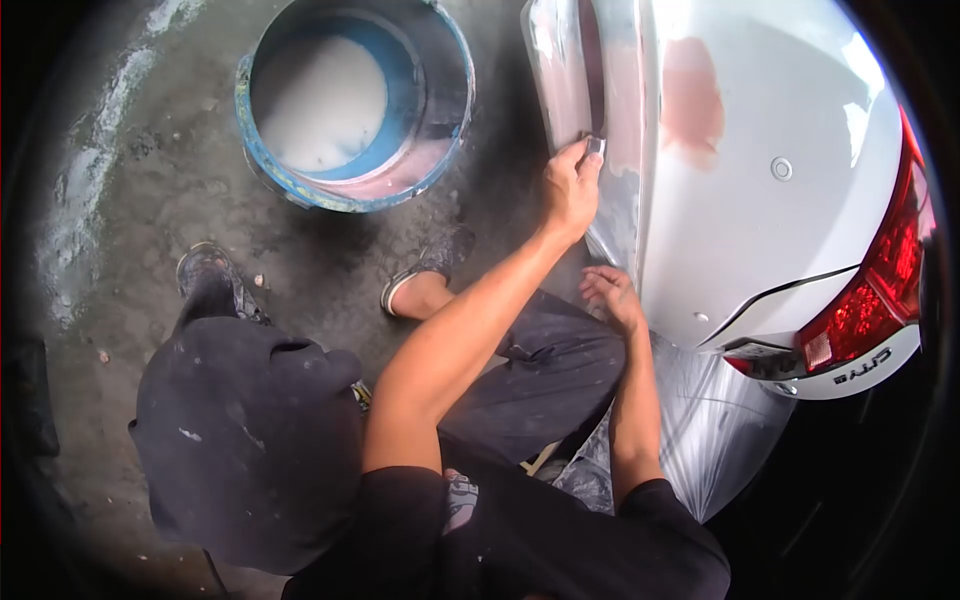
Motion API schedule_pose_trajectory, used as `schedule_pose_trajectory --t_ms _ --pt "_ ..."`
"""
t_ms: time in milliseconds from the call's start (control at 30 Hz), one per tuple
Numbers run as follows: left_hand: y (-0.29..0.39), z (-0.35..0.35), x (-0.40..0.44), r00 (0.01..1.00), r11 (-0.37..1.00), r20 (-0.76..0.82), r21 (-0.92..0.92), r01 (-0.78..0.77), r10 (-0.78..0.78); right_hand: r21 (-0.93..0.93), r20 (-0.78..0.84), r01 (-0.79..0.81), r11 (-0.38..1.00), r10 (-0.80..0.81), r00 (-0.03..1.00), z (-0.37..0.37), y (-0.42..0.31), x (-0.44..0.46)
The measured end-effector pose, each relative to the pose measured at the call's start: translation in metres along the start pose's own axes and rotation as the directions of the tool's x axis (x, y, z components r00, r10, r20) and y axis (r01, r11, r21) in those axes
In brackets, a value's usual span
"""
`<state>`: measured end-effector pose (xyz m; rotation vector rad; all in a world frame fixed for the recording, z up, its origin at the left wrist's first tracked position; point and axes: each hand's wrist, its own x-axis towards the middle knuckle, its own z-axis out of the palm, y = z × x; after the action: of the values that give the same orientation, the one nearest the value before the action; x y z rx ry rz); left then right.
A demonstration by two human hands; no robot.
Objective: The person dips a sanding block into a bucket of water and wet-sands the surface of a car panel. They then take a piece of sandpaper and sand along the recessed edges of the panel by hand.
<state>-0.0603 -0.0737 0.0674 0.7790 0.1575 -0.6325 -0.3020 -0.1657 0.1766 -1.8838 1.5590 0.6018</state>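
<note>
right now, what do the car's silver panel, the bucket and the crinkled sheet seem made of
Silver panel: painted metal or plastic, unclear which; glossy reflections, duller pinkish patch.
Bucket: probably plastic, given its thick blue wall; scuffed, stained finish.
Crinkled sheet: likely thin plastic film; shiny, with fine creases catching light.

A car-body workshop, by all appearances: a glossy silver-white car [740,230] with a faceted red tail lamp [880,275] stands to the right of the left hand's [573,195] grip, a dull pinkish-brown patch [692,105] showing on its bodywork. Beyond the grip, a long, narrow body strip [624,100] shows blotchy pink and grey. Leftward, a round, blue, paint-crusted bucket [400,90] holds cloudy whitish liquid [325,110]. Crinkled clear plastic sheeting [715,420] hangs nearer the body than the grip; farther left spreads stained grey floor [150,200].
</note>
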Motion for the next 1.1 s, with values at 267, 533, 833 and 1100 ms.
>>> schedule_pose_trajectory --t_ms 267,533,833,1100 --pt "-0.010 0.000 0.004 0.999 0.998 0.016 0.043 -0.044 0.043 0.002 -0.008 0.011 1.000 -0.011 1.000 -0.001 -0.001 -0.005" --pt "-0.012 0.002 0.025 0.998 0.999 0.051 0.027 0.024 -0.025 -0.010 -0.027 0.032 0.999 -0.032 0.999 0.005 -0.011 -0.012" --pt "0.017 0.006 0.050 0.999 0.998 -0.011 -0.022 0.050 -0.050 0.029 -0.053 0.033 0.999 -0.032 0.998 0.007 -0.017 -0.010" --pt "-0.009 0.007 0.038 0.988 0.982 -0.024 0.114 -0.150 0.154 0.023 -0.047 0.032 0.999 -0.030 0.998 0.003 -0.016 -0.003"
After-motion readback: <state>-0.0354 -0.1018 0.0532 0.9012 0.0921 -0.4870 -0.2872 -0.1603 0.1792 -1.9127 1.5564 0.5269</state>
